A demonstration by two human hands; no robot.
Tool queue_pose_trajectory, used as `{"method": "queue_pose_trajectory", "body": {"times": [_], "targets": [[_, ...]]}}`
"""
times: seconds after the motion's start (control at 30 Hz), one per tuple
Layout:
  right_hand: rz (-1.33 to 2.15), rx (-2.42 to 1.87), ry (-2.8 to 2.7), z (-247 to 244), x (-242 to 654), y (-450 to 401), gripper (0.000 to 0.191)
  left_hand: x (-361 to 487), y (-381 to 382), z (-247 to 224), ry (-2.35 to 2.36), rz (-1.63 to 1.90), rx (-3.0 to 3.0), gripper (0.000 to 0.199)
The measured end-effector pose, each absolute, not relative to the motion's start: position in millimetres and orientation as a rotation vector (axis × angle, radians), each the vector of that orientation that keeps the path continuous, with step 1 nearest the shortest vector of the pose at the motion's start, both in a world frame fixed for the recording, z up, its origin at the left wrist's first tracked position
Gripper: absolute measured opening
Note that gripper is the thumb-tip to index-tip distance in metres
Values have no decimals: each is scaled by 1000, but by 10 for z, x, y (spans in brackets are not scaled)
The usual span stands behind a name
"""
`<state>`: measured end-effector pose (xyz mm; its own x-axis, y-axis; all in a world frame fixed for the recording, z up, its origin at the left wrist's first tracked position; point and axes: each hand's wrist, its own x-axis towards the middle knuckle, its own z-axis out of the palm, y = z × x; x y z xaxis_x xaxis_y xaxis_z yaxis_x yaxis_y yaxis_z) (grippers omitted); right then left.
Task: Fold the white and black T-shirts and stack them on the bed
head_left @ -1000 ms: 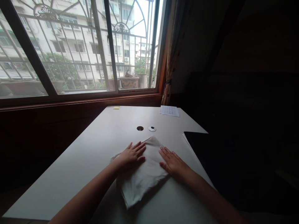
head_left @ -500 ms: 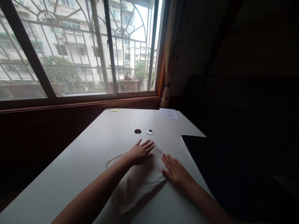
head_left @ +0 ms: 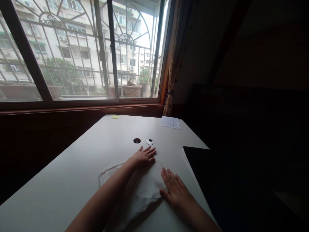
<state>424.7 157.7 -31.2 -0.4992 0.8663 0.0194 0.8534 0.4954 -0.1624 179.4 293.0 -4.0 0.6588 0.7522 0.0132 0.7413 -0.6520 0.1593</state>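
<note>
A white cloth item [head_left: 142, 190], perhaps a bag, is spread on the white table [head_left: 79, 161]; a thin cord or hem edge runs along its left side. Across its far end lies my left hand [head_left: 143, 157], palm down with fingers spread. My right hand [head_left: 175, 190] rests flat at the cloth's right edge, its fingers stretched out and slightly apart. Neither hand grips the fabric. Part of the cloth is hidden beneath my left forearm, and its near edge looks wrinkled in shadow.
Beyond the hands are a round cable hole [head_left: 137, 140] and its loose white cover [head_left: 150, 141]. Printed papers [head_left: 170, 122] and yellow sticky notes [head_left: 115, 117] lie at the far edge. A black flat object [head_left: 196, 161] sits at the right edge. A barred window [head_left: 79, 51] stands behind.
My left hand has shifted slightly toward the far tip of the cloth, covering it. My right hand stays at the right edge. The whole view has tilted and shifted slightly.
</note>
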Motion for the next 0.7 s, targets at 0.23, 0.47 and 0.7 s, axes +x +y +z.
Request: {"method": "queue_pose_trajectory", "body": {"times": [0.23,0.47,0.7], "targets": [[118,-1446,-2604,-436,4304,1593,69,1716,3167,-107,1332,135,2700,64],[79,-1417,-2608,-423,4319,1562,67,1694,3343,-178,1395,153,2708,57],[33,-1381,-2589,-452,4317,1567,67,1678,3398,-191,1429,218,2709,54]]}}
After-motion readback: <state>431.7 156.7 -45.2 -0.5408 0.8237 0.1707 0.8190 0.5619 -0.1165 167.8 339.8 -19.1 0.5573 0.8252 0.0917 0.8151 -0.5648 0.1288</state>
